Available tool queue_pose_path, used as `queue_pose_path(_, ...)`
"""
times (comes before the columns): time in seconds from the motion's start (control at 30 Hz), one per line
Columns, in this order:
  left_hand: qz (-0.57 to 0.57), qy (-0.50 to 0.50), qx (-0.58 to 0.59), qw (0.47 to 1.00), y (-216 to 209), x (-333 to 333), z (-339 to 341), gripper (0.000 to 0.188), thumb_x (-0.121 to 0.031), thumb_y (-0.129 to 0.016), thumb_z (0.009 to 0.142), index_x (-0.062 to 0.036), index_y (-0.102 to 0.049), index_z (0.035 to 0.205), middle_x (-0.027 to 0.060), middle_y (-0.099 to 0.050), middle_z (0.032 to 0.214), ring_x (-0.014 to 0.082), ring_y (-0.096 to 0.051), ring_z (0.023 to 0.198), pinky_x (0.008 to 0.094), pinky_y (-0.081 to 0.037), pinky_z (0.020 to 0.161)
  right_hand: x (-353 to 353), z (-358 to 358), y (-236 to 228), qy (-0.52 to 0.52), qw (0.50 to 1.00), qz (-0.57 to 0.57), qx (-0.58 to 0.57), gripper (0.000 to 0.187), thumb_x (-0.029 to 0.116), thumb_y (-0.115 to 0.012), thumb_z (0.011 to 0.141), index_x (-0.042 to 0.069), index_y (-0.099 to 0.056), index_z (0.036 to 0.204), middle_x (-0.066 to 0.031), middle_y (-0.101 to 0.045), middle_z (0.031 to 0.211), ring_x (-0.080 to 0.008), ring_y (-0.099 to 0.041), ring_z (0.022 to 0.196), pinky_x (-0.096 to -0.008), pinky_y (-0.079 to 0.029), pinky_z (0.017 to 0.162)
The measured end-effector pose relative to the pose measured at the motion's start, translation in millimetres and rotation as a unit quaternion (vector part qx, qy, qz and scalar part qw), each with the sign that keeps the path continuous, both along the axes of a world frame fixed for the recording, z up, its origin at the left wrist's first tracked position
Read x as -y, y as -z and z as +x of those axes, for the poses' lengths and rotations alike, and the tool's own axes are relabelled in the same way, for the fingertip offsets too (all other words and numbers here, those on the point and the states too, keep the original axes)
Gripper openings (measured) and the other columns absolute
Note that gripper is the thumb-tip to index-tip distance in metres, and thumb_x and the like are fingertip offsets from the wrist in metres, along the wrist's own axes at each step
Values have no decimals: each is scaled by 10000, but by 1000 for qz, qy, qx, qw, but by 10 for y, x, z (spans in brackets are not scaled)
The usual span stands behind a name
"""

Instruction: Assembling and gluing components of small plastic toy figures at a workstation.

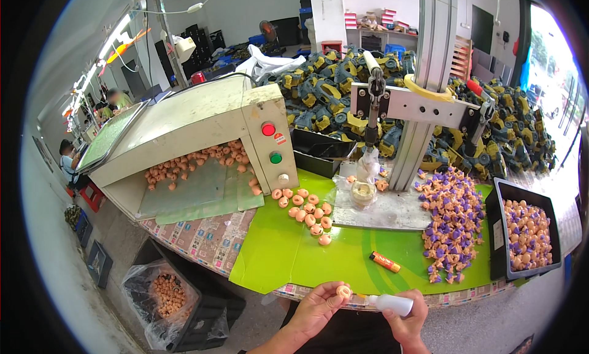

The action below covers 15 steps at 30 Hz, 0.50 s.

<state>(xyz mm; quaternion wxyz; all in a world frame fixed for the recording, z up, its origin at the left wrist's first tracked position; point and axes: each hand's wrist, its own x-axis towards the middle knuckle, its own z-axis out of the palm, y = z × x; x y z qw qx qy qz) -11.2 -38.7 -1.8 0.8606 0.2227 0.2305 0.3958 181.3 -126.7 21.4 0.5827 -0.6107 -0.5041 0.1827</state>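
Observation:
My left hand (318, 310) pinches a small peach-coloured hollow toy head (343, 291) at the table's near edge. In my right hand (411, 322) is a white squeeze bottle (394, 304), tilted sideways with its thin nozzle directed at the toy head. The nozzle tip is close to the piece; whether it touches I cannot tell. Beyond my hands, several similar toy heads (308, 211) lie loose on the green table cover (276, 250). An orange cylinder with a black end (385, 261) rests on the cover nearer to me.
A beige machine (202, 108) with red and green buttons holds more toy heads at left. A metal press (399, 102) stands mid-table. Purple-and-peach toy figures (451, 222) are heaped beside a black bin (496, 231). A lined crate (208, 305) sits low left; grey-yellow toy vehicles (331, 90) pile behind.

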Motion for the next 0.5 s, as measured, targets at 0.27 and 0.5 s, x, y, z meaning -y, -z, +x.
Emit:
queue_pose_path(0.27, 93, -72, -68, 991, -66, 27, -47, 299, 93, -598, 806, -35, -564, 1074, 111, -576, 1128, 199, -563, 1051, 317, -457, 948, -285, 102, -25, 38, 999, -32, -2, 365, 63, -742, 691, 16, -585, 1017, -107, -608, 903, -192, -602, 798, -305, -469, 719)
queue_pose_path(0.5, 118, -72, -36, 990, 38, 34, -132, 384, 105, -597, 796, -58, -535, 1138, 128, -569, 1161, 260, -538, 1122, 367, -451, 957, -852, 334, -194, 70, 987, -94, 109, 350, 126, -737, 710, 43, -608, 1025, -119, -630, 993, -225, -565, 1027, -367, -420, 894)
